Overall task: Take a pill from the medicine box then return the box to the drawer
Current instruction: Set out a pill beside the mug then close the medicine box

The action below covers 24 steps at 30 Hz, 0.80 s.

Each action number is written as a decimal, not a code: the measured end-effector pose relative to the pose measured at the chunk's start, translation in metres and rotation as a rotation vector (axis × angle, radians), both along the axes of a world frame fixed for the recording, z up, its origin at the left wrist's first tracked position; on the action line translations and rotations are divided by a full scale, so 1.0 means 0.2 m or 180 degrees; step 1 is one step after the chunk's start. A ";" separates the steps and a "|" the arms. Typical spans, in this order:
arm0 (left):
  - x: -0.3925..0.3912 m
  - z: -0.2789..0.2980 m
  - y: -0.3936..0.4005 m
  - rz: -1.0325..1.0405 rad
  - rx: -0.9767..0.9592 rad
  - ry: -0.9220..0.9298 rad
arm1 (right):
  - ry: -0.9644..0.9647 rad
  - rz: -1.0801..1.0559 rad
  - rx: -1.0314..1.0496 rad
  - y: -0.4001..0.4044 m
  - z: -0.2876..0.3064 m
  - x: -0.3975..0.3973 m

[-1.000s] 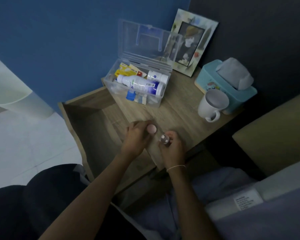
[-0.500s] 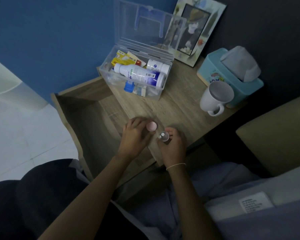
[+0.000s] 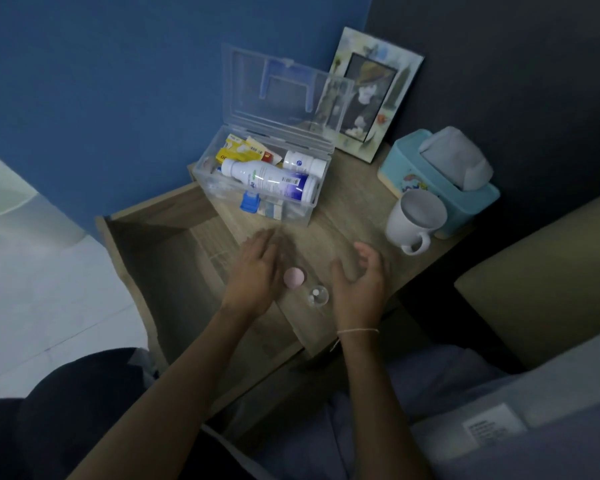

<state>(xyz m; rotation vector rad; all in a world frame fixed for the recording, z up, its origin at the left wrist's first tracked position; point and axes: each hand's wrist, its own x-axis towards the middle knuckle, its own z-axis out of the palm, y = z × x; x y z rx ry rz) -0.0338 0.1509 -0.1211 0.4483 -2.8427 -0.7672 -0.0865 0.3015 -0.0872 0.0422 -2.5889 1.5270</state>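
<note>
We see drawer (image 3: 160, 258) open, looks empty. Medicine box (image 3: 257, 181) on counter (image 3: 343, 216), lid up, holds bottles, packets. Small vial (image 3: 318, 295) uncapped, pills inside, pink cap (image 3: 294, 277) beside. Left hand (image 3: 257, 268), right hand (image 3: 359, 282) spread, holding nothing. Risk: our reach tips vial, spills pills.

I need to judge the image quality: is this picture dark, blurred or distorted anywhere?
Head view: dim and bluish overall; both hands are motion-blurred, mostly the left hand fingers; the clear plastic medicine box and white ceramic mug stay fairly sharp; wide-angle bending shows near the edges.
</note>
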 end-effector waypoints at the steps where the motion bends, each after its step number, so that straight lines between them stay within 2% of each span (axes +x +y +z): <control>1: -0.03 0.01 -0.02 -0.0009 -0.0076 -0.0058 | 0.0116 -0.0149 -0.0078 0.00 0.04 -0.05; 5: -0.09 0.00 -0.08 -0.0052 -0.0303 -0.0267 | 0.0704 -0.0699 -0.0228 -0.01 0.15 -0.23; 7: -0.09 -0.02 -0.09 -0.0043 -0.0310 -0.0347 | 0.0759 -0.0919 -0.0207 0.01 0.17 -0.31; 15: -0.08 -0.11 -0.06 0.0121 -0.0219 -0.0049 | 0.0399 -0.1368 -0.0217 0.14 0.04 -0.42; 18: -0.08 -0.14 -0.06 0.0115 -0.0256 -0.0034 | 0.0214 -0.1385 -0.0454 0.16 0.00 -0.43; 22: -0.09 -0.15 -0.07 0.0157 -0.0249 -0.0067 | -0.0154 -0.1677 -0.1152 0.14 -0.03 -0.45; 24: -0.09 -0.14 -0.06 0.0158 -0.0254 -0.0081 | -0.0388 -0.1603 -0.1205 0.16 -0.06 -0.46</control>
